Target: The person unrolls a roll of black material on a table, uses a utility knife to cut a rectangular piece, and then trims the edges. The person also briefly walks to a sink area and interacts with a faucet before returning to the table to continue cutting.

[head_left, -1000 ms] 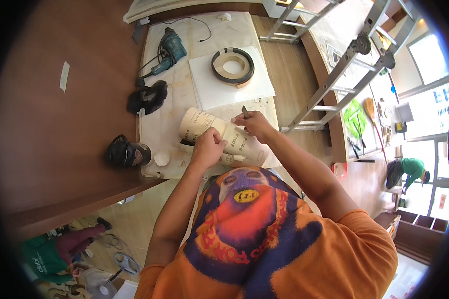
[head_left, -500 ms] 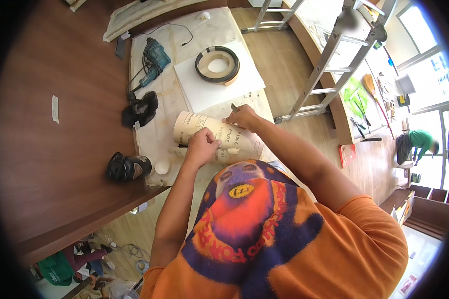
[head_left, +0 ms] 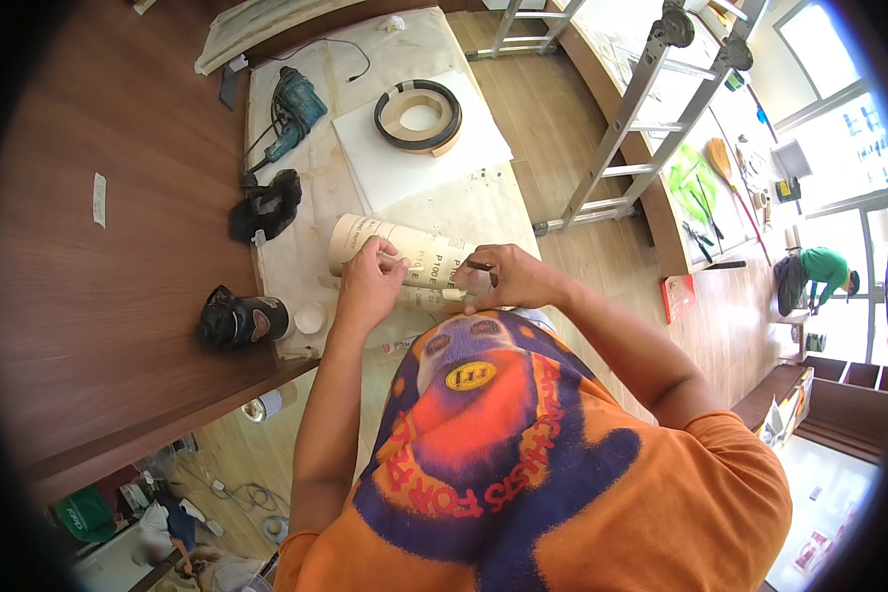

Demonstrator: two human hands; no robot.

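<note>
A roll of sandpaper (head_left: 419, 241), its cream printed backing outward, lies across the near end of the covered worktop. My left hand (head_left: 367, 281) is closed, thumb and fingers pinching the sandpaper at the loose edge along the roll. Closed at the roll's right end, my right hand (head_left: 519, 277) grips a small dark blade (head_left: 480, 265), mostly hidden by the fingers. Beyond the roll, a ring-shaped roll of black and tan banding (head_left: 451, 135) rests on white sheets (head_left: 370, 183).
A teal power drill (head_left: 298, 111), a black bag (head_left: 266, 207), a black bottle (head_left: 247, 321) and a white cup (head_left: 309, 318) line the worktop's left side by a brown panel (head_left: 99, 276). An aluminium ladder (head_left: 612, 168) stands right. A person in green (head_left: 824, 268) crouches far right.
My right hand has come back toward me from the roll's far side to its near right end, blade still in it. My left hand has shifted slightly left and up along the roll.
</note>
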